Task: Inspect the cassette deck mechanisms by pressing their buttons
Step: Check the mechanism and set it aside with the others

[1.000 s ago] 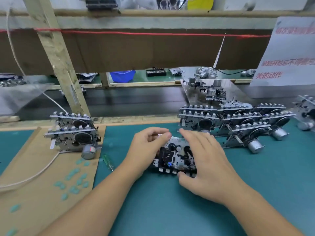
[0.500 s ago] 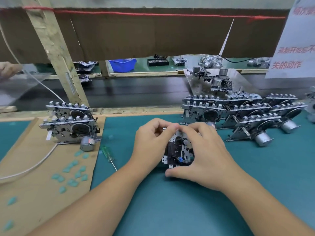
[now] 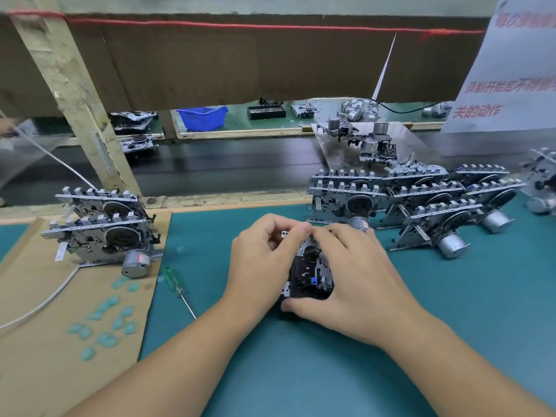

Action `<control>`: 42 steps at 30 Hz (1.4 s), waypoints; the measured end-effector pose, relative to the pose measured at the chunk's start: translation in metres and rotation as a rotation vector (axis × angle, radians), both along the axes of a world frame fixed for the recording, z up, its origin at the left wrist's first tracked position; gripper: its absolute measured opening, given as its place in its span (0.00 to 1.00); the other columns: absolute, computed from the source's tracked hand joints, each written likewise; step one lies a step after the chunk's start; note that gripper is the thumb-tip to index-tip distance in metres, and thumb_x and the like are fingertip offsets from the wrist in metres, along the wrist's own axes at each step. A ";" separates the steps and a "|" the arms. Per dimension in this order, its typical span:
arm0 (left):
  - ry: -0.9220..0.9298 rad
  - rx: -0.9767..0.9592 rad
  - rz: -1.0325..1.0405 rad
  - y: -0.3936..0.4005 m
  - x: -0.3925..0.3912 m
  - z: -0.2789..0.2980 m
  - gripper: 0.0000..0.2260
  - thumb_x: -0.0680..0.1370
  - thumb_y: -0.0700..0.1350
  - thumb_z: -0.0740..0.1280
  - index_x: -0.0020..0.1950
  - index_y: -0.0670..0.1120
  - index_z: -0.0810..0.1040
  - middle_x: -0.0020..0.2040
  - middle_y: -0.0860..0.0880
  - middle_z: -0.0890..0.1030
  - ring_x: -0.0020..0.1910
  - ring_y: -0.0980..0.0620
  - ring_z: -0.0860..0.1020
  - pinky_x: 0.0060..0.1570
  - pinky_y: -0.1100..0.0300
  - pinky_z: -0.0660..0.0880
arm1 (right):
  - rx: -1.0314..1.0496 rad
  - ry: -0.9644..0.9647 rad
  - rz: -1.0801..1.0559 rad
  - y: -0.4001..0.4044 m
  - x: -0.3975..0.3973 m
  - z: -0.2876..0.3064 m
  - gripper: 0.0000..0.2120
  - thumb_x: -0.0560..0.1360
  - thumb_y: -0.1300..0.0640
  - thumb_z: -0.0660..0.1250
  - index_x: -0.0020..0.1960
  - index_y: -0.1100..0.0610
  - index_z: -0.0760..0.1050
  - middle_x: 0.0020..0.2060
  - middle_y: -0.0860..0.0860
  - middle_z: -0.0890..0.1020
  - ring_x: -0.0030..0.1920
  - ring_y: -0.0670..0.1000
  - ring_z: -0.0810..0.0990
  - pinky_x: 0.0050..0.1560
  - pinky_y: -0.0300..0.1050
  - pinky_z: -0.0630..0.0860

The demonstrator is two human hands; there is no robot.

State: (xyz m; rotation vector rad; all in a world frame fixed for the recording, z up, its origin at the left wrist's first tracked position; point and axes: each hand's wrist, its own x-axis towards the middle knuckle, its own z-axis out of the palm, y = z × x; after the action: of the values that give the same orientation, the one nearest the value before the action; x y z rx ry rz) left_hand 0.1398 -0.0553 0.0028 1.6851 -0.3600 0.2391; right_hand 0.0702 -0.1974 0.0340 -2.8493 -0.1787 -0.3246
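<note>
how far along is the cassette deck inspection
Possibly done, though unconfirmed: two mechanisms on the cardboard. In hand: one cassette mechanism gripped by the left hand and right hand. Left, by the look of it: the cluster of mechanisms at right.

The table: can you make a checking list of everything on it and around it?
Surface: teal mat, cardboard sheet at left.
Job's things: cassette mechanism held upright; two units left; cluster right.
Clutter: green screwdriver, teal bits.
Hands: left hand and right hand grip the mechanism, fingers curled.
Cables: white cable.
Surroundings: blue bin, paper sign.
</note>
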 end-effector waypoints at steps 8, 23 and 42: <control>0.307 -0.206 -0.052 0.005 0.015 0.000 0.04 0.76 0.46 0.77 0.42 0.53 0.86 0.38 0.49 0.86 0.38 0.53 0.81 0.43 0.51 0.81 | 0.061 0.099 0.042 -0.014 0.004 -0.008 0.63 0.57 0.20 0.65 0.78 0.38 0.32 0.74 0.42 0.53 0.75 0.44 0.47 0.79 0.51 0.45; 0.070 0.009 -0.144 0.001 0.007 0.002 0.23 0.78 0.67 0.56 0.34 0.54 0.78 0.40 0.58 0.79 0.43 0.60 0.76 0.48 0.65 0.68 | 0.326 0.112 0.028 -0.037 0.016 -0.022 0.61 0.58 0.29 0.76 0.79 0.36 0.41 0.74 0.37 0.60 0.76 0.39 0.55 0.72 0.36 0.54; 0.261 -0.236 -0.153 -0.003 0.001 0.006 0.19 0.68 0.72 0.63 0.54 0.65 0.79 0.51 0.60 0.82 0.53 0.53 0.80 0.57 0.48 0.75 | 0.285 0.039 -0.015 -0.021 0.013 -0.014 0.56 0.54 0.23 0.70 0.76 0.45 0.59 0.63 0.35 0.63 0.68 0.39 0.61 0.69 0.38 0.64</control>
State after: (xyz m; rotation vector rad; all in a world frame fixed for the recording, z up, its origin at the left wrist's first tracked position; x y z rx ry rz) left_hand 0.1411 -0.0588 0.0085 1.4268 -0.2530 -0.0513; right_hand 0.0830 -0.2188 0.0195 -2.5743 -0.0952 -0.2725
